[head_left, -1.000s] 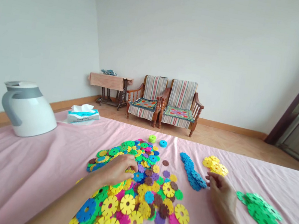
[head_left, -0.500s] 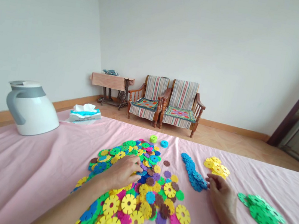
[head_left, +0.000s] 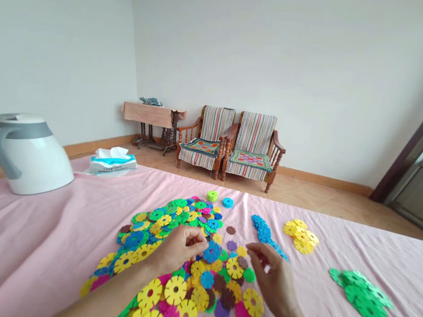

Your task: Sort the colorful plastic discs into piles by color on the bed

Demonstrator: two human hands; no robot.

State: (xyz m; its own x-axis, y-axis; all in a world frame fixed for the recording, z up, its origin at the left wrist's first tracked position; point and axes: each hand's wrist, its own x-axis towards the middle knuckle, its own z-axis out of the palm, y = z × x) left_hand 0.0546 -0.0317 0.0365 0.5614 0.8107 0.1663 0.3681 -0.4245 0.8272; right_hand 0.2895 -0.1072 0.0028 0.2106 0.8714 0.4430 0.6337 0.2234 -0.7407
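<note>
- my left hand (head_left: pixel 176 249) is over the mixed heap of discs (head_left: pixel 175 290), its thumb and fingertips brought together at the near-side edge of a blue disc (head_left: pixel 212 252); from here i read that as a light pinch, with the rest of the disc sticking out toward the right.
- my right hand (head_left: pixel 275 278) is across from it, at the right side of the heap, fingers bent and pointing inward. there's a small gap between thumb and fingers, but i can't tell whether anything sits at the tips.
- the blue disc is between my two hands, nearer the left one, and apart from the right fingertips.
- beyond my right hand i see a row of overlapping blue discs (head_left: pixel 264 233), partly hidden by that hand. past it is a yellow pile (head_left: pixel 301 235), and well over to the right a green pile (head_left: pixel 365 298).
- at the far end of the heap are a lime green stack (head_left: pixel 212 196) and a small light blue stack (head_left: pixel 227 203), just beside each other.
- it all lies on a pink cloth (head_left: pixel 73 244). a white and grey jug (head_left: pixel 40 161) stands upright on the left, with a tissue pack (head_left: pixel 113 162) near it.
- across the floor, two wooden armchairs (head_left: pixel 255 138) face me, beside a cloth-covered table (head_left: pixel 148 114).
</note>
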